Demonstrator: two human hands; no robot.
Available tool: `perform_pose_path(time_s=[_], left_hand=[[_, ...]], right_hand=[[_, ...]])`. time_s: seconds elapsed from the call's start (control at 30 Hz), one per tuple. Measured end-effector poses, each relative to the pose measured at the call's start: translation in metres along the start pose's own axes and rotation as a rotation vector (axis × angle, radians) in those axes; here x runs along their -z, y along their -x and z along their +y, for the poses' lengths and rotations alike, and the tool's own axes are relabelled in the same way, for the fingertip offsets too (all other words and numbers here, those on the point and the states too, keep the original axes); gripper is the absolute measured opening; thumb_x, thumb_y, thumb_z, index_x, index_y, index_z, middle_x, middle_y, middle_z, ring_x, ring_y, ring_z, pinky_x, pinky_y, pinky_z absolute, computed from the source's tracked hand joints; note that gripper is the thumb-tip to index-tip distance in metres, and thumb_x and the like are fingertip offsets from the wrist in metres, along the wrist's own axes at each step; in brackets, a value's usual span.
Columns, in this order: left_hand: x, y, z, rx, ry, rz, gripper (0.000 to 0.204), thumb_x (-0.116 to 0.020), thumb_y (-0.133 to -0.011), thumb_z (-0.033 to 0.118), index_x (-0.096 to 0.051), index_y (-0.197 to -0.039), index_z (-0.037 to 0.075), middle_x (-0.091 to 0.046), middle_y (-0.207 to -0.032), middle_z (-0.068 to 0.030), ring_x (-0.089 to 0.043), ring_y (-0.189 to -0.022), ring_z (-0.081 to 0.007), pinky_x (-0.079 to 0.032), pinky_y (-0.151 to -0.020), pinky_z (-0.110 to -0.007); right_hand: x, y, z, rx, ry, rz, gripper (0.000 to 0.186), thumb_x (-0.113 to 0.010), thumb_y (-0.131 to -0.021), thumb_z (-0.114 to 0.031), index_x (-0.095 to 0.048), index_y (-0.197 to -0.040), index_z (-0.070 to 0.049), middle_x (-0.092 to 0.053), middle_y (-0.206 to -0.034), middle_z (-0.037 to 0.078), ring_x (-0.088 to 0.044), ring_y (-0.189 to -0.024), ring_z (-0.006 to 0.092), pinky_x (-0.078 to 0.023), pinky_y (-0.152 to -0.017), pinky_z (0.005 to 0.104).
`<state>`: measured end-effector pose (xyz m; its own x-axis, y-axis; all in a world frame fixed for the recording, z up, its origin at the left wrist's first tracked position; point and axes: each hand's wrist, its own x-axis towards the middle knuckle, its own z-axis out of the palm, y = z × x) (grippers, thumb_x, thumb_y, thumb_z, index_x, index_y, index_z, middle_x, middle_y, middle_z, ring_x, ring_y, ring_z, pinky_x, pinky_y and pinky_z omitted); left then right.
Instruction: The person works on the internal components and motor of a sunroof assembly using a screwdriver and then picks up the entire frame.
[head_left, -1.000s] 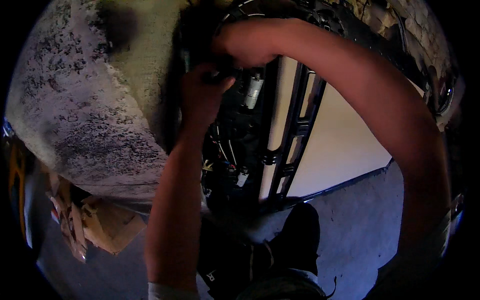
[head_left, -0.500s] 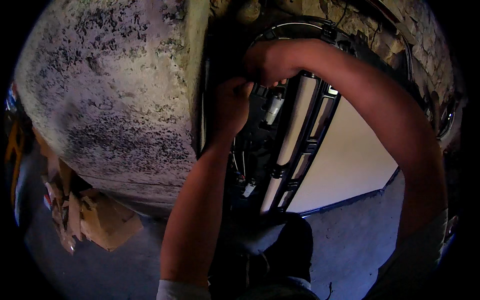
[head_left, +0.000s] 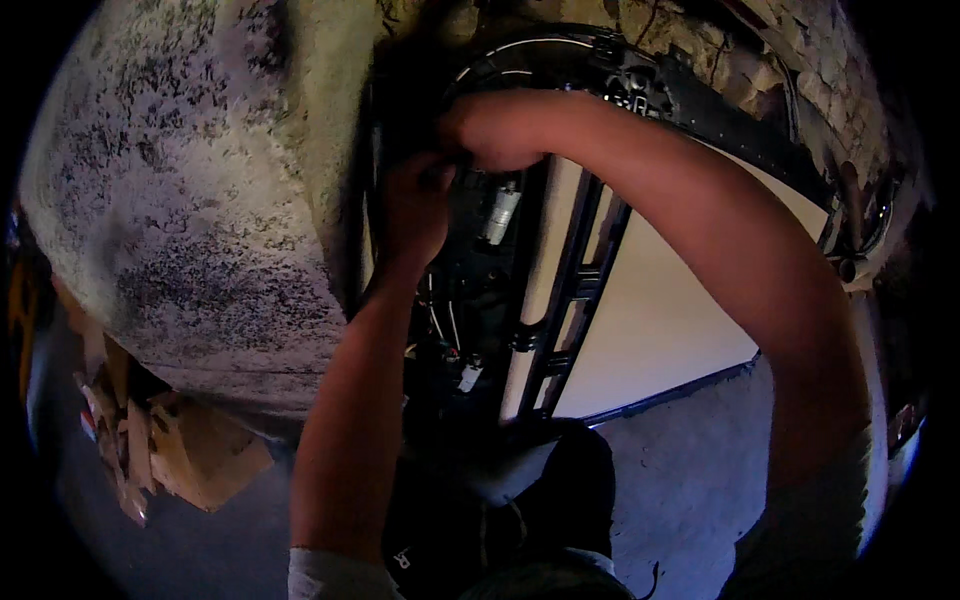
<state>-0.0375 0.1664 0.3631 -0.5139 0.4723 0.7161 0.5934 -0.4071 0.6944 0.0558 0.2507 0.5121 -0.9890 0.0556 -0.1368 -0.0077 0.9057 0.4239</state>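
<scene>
My left hand is up in a dark gap beside a large pale, mottled slab, its fingers curled closed. My right hand reaches across from the right and meets it, fingers bent inward in deep shadow. Whatever the two hands hold is too dark to make out. Just below them, a small silvery cylindrical part is fixed among black parts. Thin pale wires and a small white connector-like piece lie lower down. Alongside runs a black frame with long cream strips, bordering a wide cream panel.
The pale slab, stained with dark specks, fills the left side. Torn cardboard lies on the floor at lower left. A rough stone wall stands at the far right, with cables and a pipe end near it. My dark-clad legs are below.
Both hands, still close together, appear further left in the picture. The slab and the black frame have shifted left too, as the view has moved. The right fingertips are now hidden.
</scene>
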Motion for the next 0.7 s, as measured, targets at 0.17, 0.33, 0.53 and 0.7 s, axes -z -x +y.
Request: perform_pose_path(time_s=[0.17, 0.33, 0.53, 0.7], left_hand=[[0.001, -0.001, 0.001, 0.109, -0.216, -0.007, 0.021, -0.062, -0.094, 0.018, -0.069, -0.105, 0.002, -0.069, -0.099, -0.0199, -0.065, -0.097, -0.0346, -0.049, -0.084, -0.04], [-0.005, -0.006, 0.023, 0.144, -0.329, -0.016, 0.017, -0.061, -0.091, 0.014, -0.071, -0.098, 0.002, -0.068, -0.097, -0.0234, -0.064, -0.098, -0.0412, -0.05, -0.082, -0.045], [0.004, -0.019, 0.022, -0.024, -0.419, -0.096, 0.015, -0.063, -0.084, 0.009, -0.072, -0.092, 0.001, -0.068, -0.095, -0.0248, -0.065, -0.093, -0.0412, -0.05, -0.08, -0.047], [0.01, -0.021, 0.012, 0.057, -0.445, -0.138, 0.016, -0.063, -0.086, 0.013, -0.073, -0.095, 0.004, -0.068, -0.095, -0.0227, -0.066, -0.094, -0.0389, -0.051, -0.08, -0.046]], right_hand=[[0.009, -0.005, -0.01, -0.054, -0.016, -0.123, 0.04, -0.061, -0.08, -0.007, -0.064, -0.119, -0.006, -0.066, -0.118, 0.018, -0.062, -0.111, 0.0369, -0.052, -0.09, 0.044], [0.001, 0.002, -0.006, -0.043, -0.023, -0.014, 0.04, -0.06, -0.08, -0.007, -0.065, -0.12, -0.008, -0.067, -0.116, 0.017, -0.064, -0.106, 0.0373, -0.053, -0.088, 0.0448], [0.0, 0.003, -0.005, -0.115, -0.21, -0.005, 0.036, -0.06, -0.081, -0.008, -0.069, -0.115, -0.013, -0.069, -0.109, 0.017, -0.066, -0.1, 0.0365, -0.053, -0.082, 0.0445], [-0.001, -0.003, -0.004, -0.051, -0.18, -0.012, 0.034, -0.061, -0.081, -0.007, -0.069, -0.113, -0.011, -0.069, -0.107, 0.017, -0.066, -0.098, 0.0359, -0.054, -0.078, 0.0438]])
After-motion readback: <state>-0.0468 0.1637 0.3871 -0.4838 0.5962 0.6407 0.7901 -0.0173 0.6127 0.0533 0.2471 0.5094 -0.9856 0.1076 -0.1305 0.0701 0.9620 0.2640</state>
